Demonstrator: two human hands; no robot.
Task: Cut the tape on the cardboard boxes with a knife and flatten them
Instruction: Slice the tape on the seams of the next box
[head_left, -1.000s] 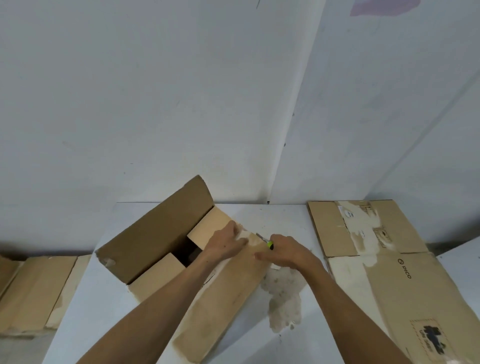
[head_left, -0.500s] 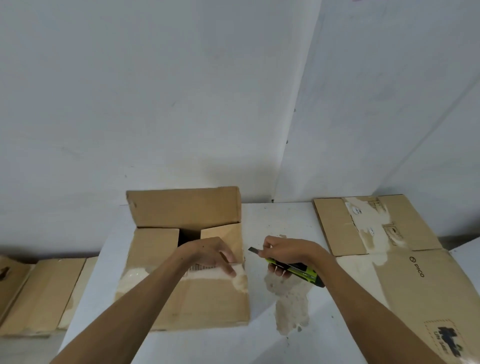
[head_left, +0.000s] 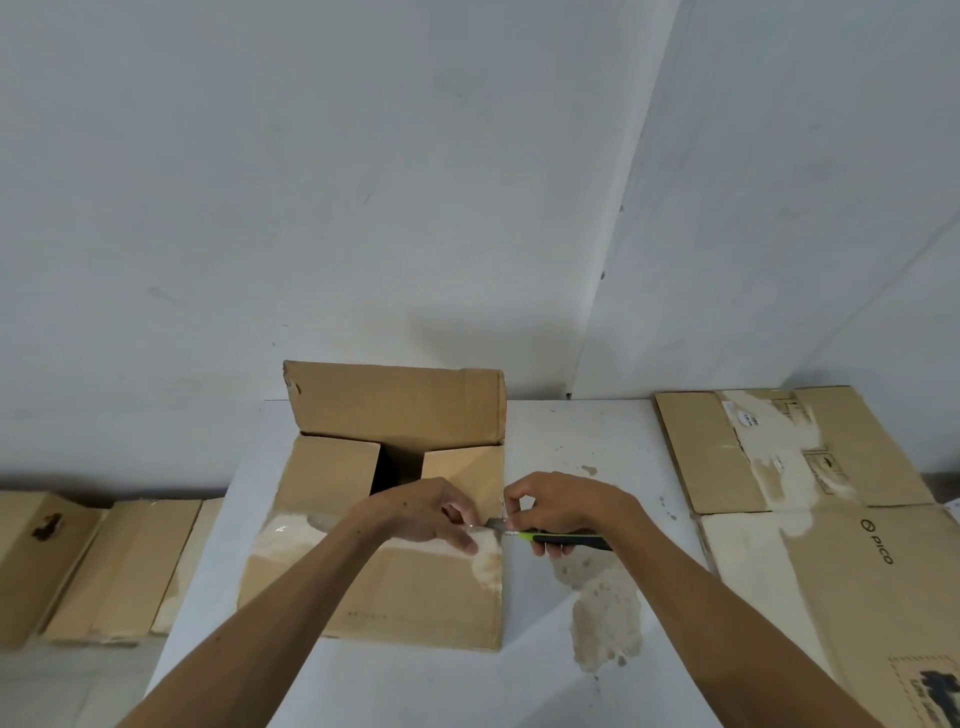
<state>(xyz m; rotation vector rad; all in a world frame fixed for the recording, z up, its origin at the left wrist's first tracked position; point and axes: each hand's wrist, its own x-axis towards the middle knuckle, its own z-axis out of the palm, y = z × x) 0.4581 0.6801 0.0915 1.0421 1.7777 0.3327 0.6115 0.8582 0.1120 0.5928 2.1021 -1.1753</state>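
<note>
While the left hand (head_left: 426, 512) presses the box (head_left: 395, 545), the right hand's (head_left: 561, 506) grip clamps the knife (head_left: 550, 538), blade seemingly at its right edge.

Single view, head-worn, wide-angle: looks forward and down from above the white table (head_left: 597, 441), near enough that both forearms enter from the bottom edge; walls (head_left: 311, 182) fill the upper half.

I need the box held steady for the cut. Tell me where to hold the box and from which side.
Press down on the box top beside the tape strip, coming from the near left, as the left hand does. The knife in the right hand enters from the right edge, so holding left of the blade looks safest.
</note>
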